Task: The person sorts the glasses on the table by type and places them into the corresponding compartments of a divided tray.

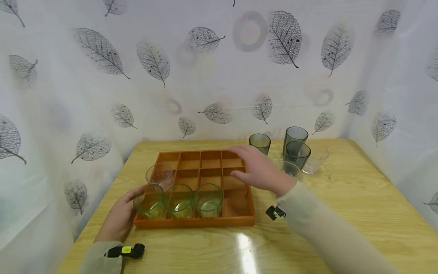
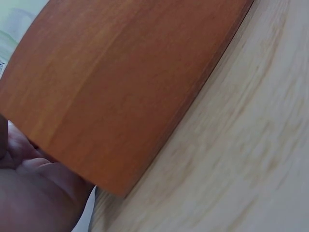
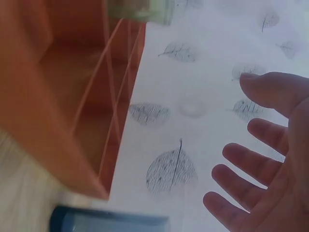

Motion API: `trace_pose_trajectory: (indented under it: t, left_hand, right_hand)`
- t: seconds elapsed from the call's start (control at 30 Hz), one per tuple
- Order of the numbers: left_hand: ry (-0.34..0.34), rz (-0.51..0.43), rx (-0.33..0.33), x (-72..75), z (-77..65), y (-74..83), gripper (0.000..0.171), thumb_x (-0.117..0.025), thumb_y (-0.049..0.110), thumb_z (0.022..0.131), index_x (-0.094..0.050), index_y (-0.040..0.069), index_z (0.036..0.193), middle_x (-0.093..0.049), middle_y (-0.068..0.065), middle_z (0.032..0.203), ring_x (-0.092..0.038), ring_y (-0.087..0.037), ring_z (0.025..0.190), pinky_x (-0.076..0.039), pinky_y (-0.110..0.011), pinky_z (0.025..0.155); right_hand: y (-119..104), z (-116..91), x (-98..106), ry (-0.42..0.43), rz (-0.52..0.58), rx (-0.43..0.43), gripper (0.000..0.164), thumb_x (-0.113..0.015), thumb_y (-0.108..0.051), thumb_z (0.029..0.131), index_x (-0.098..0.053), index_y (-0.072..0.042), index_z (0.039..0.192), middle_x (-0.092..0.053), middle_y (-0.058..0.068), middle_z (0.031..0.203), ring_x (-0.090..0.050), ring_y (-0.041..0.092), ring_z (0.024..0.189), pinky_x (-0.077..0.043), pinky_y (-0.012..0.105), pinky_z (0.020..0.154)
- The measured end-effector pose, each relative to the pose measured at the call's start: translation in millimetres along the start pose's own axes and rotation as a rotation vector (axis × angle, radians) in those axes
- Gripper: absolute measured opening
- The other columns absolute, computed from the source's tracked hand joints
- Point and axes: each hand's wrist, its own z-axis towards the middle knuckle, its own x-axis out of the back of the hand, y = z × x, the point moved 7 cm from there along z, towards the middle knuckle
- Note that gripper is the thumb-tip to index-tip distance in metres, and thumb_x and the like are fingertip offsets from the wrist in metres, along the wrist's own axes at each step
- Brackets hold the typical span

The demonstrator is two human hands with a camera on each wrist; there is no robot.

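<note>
A brown wooden divided tray (image 1: 236, 221) lies on the table. In its front row stand three green-tinted glasses (image 1: 208, 201), side by side from the left. Behind the leftmost one, a clear glass (image 1: 160, 176) sits in the left column. My left hand (image 1: 120, 215) rests along the tray's left side, partly hidden by it in the left wrist view. Over the tray's right rear edge hovers my right hand (image 1: 256, 167), holding nothing. Its fingers (image 3: 251, 162) are spread and loosely extended in the right wrist view, with the thumb apart.
Right of the tray stand several grey-tinted glasses (image 1: 297, 154). A clear glass (image 1: 315, 160) is beside them, and another clear glass (image 1: 291, 167) is partly hidden by my right forearm. A leaf-printed curtain (image 1: 219, 76) hangs behind the wooden table (image 1: 359, 198).
</note>
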Motion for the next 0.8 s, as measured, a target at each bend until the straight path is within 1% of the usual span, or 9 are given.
trace_pose_trajectory:
  t: [0.1,0.2,0.33,0.43,0.57,0.73,0.8]
  left_hand:
    - [0.003,-0.011,-0.002,-0.3,0.8,-1.2,0.062,-0.058,0.029,0.105,-0.036,0.006,0.158,-0.038,0.000,0.152,-0.040,-0.007,0.131,-0.038,-0.017,0.100]
    - [0.007,-0.015,0.008,0.3,1.1,-2.1,0.061,-0.059,0.030,0.104,-0.038,0.008,0.157,-0.038,-0.001,0.153,-0.043,-0.004,0.128,-0.040,-0.018,0.099]
    - [0.004,-0.014,0.028,0.4,0.8,-2.3,0.065,-0.060,0.033,0.104,-0.035,0.010,0.159,-0.032,-0.004,0.158,-0.037,-0.012,0.137,-0.040,-0.018,0.100]
    - [0.002,-0.016,0.038,0.0,-0.4,-2.2,0.067,-0.061,0.035,0.103,-0.034,0.011,0.159,-0.029,-0.004,0.160,-0.029,-0.016,0.142,-0.038,-0.018,0.100]
    - [0.008,-0.005,0.040,0.1,-2.4,-1.3,0.069,-0.061,0.037,0.102,-0.033,0.010,0.159,-0.031,-0.004,0.159,-0.032,-0.015,0.140,-0.041,-0.018,0.099]
    - [0.004,0.001,0.030,0.0,-1.4,-1.0,0.069,-0.060,0.036,0.103,-0.031,0.008,0.160,-0.030,-0.006,0.160,-0.029,-0.017,0.142,-0.040,-0.017,0.100]
    - [0.003,-0.002,0.027,-0.2,-0.1,-1.7,0.068,-0.059,0.035,0.103,-0.032,0.009,0.160,-0.030,-0.005,0.159,-0.030,-0.016,0.141,-0.039,-0.017,0.100]
  right_hand:
    - [19.9,-20.6,3.6,0.018,-0.021,-0.039,0.072,-0.074,-0.035,0.093,-0.042,-0.019,0.155,-0.042,0.007,0.154,-0.042,0.032,0.138,-0.041,0.052,0.108]
    - [40.0,-39.9,8.5,0.043,-0.053,-0.082,0.074,-0.076,-0.035,0.091,-0.043,-0.019,0.154,-0.043,0.009,0.153,-0.043,0.034,0.137,-0.042,0.055,0.105]
    - [63.2,-62.8,17.2,0.079,-0.061,-0.107,0.072,-0.078,-0.030,0.090,-0.045,-0.015,0.153,-0.046,0.013,0.151,-0.042,0.039,0.136,-0.037,0.060,0.108]
    - [80.3,-77.7,19.5,0.098,-0.061,-0.125,0.071,-0.077,-0.027,0.091,-0.045,-0.013,0.153,-0.047,0.015,0.149,-0.042,0.040,0.135,-0.035,0.061,0.108]
    - [96.9,-91.4,16.9,0.112,-0.082,-0.141,0.071,-0.078,-0.027,0.091,-0.046,-0.012,0.152,-0.049,0.015,0.146,-0.044,0.039,0.133,-0.036,0.061,0.107]
    - [101.1,-96.7,15.4,0.140,-0.094,-0.104,0.072,-0.079,-0.024,0.089,-0.047,-0.010,0.152,-0.050,0.016,0.146,-0.044,0.040,0.133,-0.036,0.062,0.107]
    - [100.9,-96.9,15.3,0.155,-0.095,-0.088,0.072,-0.080,-0.022,0.088,-0.048,-0.009,0.151,-0.050,0.016,0.146,-0.044,0.040,0.133,-0.035,0.062,0.107]
